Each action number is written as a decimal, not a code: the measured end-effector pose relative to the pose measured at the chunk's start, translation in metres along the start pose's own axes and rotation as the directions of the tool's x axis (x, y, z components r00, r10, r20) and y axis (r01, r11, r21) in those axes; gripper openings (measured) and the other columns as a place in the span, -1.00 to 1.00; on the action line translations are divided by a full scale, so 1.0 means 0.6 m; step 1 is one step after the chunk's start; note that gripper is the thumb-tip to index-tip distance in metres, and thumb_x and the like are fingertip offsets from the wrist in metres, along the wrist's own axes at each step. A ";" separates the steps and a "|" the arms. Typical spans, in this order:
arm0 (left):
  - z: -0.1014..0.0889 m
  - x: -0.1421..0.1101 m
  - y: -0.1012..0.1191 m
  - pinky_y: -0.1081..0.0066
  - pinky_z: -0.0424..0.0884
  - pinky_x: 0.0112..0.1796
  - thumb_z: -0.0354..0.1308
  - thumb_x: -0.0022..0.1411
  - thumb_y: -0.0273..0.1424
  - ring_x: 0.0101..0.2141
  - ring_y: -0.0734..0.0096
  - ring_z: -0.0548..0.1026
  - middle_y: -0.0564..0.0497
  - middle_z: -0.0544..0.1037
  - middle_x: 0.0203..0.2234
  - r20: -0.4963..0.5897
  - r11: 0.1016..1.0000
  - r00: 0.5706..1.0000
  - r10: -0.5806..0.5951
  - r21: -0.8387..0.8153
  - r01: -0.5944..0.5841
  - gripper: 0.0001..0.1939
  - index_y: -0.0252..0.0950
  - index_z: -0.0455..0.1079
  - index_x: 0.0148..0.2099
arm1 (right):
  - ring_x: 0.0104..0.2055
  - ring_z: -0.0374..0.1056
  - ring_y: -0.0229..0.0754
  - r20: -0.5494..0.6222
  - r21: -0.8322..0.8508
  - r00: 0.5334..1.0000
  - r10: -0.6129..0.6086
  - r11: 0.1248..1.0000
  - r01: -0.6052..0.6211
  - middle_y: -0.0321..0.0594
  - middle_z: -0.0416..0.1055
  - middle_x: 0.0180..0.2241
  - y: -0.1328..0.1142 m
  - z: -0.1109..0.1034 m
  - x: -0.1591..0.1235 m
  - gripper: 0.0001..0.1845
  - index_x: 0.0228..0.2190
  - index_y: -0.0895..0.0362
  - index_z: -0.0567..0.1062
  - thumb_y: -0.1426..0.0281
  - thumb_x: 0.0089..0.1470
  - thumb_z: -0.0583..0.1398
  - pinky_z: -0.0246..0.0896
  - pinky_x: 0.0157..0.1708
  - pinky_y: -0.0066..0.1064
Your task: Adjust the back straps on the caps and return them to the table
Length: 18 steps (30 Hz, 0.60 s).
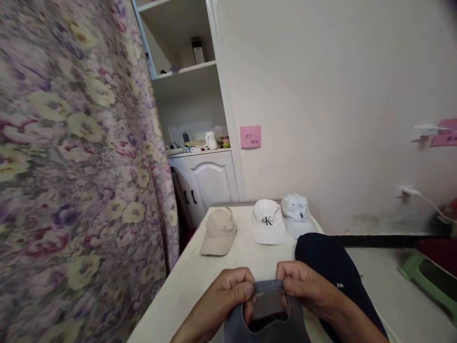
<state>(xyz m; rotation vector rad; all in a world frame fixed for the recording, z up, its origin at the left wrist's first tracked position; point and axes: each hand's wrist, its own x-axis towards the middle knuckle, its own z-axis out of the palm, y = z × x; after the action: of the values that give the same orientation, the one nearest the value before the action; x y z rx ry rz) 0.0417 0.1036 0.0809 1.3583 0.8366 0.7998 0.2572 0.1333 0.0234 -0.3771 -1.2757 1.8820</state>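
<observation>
A grey-blue baseball cap [266,328] is held low over the near end of the table, its back opening and strap facing me. My left hand [233,290] pinches the left end of the strap between thumb and fingers. On the strap's right end, my right hand [303,283] is closed in the same way. Beyond my hands lie a beige cap [218,231], a white cap [268,223] with black letters, and a pale blue cap [298,215] with a small dark logo. A dark navy cloth item [330,267] lies at the right, partly behind my right forearm.
The cream table [185,281] reaches to the wall. A floral curtain [89,166] hangs along the left. Behind stands a white cabinet [212,178] holding a white jug [211,140]. A green stool [428,281] is on the floor at the right.
</observation>
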 end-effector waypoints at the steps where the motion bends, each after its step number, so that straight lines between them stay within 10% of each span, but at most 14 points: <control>1: 0.001 -0.002 -0.001 0.55 0.09 -0.62 0.31 0.05 0.00 -0.73 0.54 0.27 0.05 0.49 -0.74 0.031 0.997 0.999 -0.011 -0.077 0.013 -0.55 -0.32 0.40 -0.45 | -0.61 0.32 -0.33 0.008 0.051 1.000 -0.003 0.999 0.002 -0.25 0.51 -0.60 0.001 0.006 -0.002 -0.59 -0.48 0.21 0.48 0.13 -0.12 0.42 0.15 -0.57 -0.53; 7: 0.006 -0.008 -0.024 0.62 0.11 -0.71 0.31 0.15 -0.22 -0.78 0.56 0.34 -0.02 0.54 -0.74 0.183 0.850 0.978 0.098 -0.526 0.013 -0.70 -0.40 0.48 -0.38 | -0.62 0.30 -0.35 0.054 0.274 0.998 -0.013 0.962 -0.002 -0.25 0.47 -0.60 -0.003 0.039 -0.016 -0.66 -0.47 0.24 0.50 0.23 -0.09 0.43 0.19 -0.56 -0.54; 18: 0.020 0.019 -0.077 0.56 0.29 -0.59 0.39 -0.06 -0.10 -0.61 0.45 0.46 -0.09 0.57 -0.65 0.232 0.713 0.918 0.321 -0.697 -0.073 -0.61 -0.38 0.61 -0.57 | -0.52 0.35 -0.36 0.044 0.476 0.996 -0.071 0.878 0.042 -0.22 0.46 -0.52 -0.021 0.062 -0.010 -0.85 -0.41 0.33 0.55 0.45 0.07 0.33 0.20 -0.47 -0.57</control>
<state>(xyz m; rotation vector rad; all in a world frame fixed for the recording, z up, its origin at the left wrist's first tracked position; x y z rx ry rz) 0.0579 0.1049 0.0347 0.8766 0.0726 0.8901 0.2431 0.1075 0.0497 -0.0200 -0.8052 2.0877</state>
